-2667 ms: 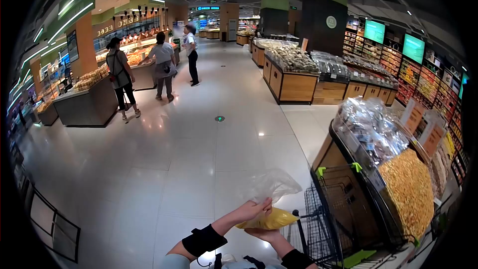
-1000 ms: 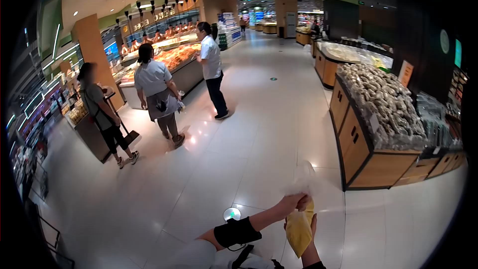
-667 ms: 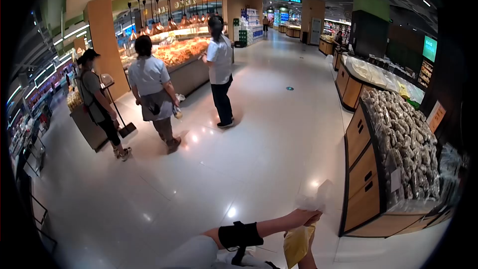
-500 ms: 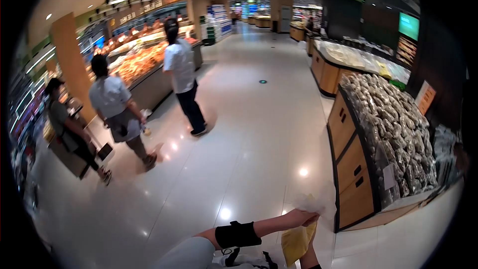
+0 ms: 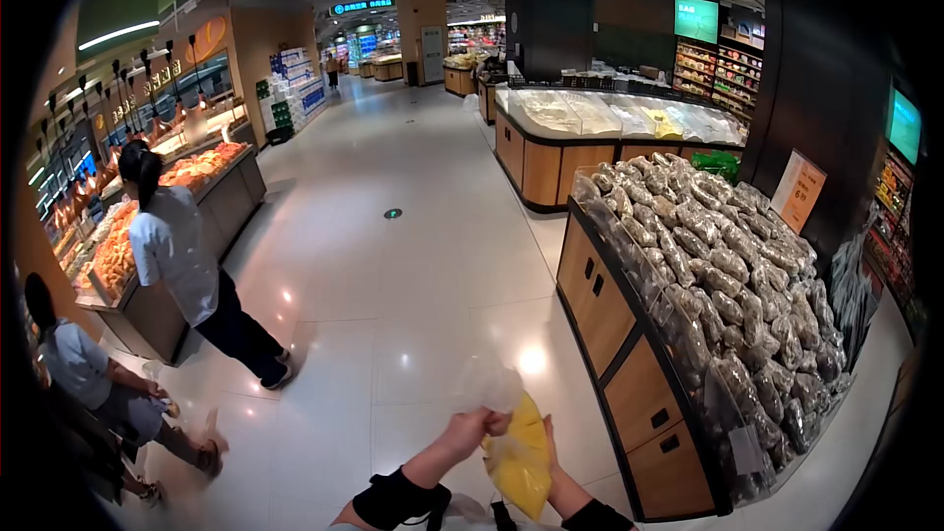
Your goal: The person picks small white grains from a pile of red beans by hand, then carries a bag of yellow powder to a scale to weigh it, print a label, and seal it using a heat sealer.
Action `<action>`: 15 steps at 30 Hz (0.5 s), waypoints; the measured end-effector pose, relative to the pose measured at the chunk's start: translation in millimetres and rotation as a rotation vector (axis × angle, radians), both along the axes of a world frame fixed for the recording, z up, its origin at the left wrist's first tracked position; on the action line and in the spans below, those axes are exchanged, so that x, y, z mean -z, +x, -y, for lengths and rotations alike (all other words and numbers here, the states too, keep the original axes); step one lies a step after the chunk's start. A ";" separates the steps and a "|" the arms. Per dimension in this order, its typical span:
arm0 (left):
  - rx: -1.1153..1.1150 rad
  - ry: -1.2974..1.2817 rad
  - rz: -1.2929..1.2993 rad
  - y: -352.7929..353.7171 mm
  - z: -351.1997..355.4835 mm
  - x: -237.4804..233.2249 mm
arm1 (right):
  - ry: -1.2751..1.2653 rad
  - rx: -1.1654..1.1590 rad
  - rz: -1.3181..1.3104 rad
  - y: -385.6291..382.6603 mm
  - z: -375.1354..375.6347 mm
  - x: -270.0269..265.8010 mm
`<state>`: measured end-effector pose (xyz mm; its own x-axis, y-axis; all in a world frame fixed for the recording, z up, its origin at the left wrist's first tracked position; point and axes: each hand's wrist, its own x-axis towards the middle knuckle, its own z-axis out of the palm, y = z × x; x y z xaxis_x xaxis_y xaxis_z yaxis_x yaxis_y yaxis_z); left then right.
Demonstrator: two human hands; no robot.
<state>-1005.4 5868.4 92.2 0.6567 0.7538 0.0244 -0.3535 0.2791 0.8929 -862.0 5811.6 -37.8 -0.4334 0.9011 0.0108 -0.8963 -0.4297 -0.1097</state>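
Note:
At the bottom centre hangs a clear plastic bag (image 5: 518,457) with something yellow inside; I cannot make out what. My left hand (image 5: 474,433) is closed around the gathered neck of the bag, and its loose clear top (image 5: 489,385) sticks up above the fist. My right hand (image 5: 553,452) lies against the bag's right side and supports it, its fingers partly hidden behind the yellow contents. Black bands circle both forearms.
A wooden stand (image 5: 634,374) heaped with bagged dark goods (image 5: 728,275) rises close on my right. Farther back is another display counter (image 5: 580,128). Two people, one in a white shirt (image 5: 177,246), are on the left by a lit food counter (image 5: 226,197). Pale tiled floor (image 5: 393,285) runs ahead.
My view has swung right and the stand looks nearer. The people have shifted left in view. Both hands and the yellow bag now show more clearly, the right hand at the bag's side.

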 end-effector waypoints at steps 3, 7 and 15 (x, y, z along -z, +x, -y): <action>-0.005 0.048 0.076 -15.1 -104.9 -0.2 | -0.026 -0.040 -0.031 -5.8 -113.0 -6.4; 0.047 -0.024 0.072 -13.1 -251.7 -2.9 | -0.110 0.063 0.313 -15.0 -256.6 -20.0; 0.130 -0.085 0.084 38.1 -508.1 -43.4 | -0.009 0.282 0.141 12.6 -487.0 -41.1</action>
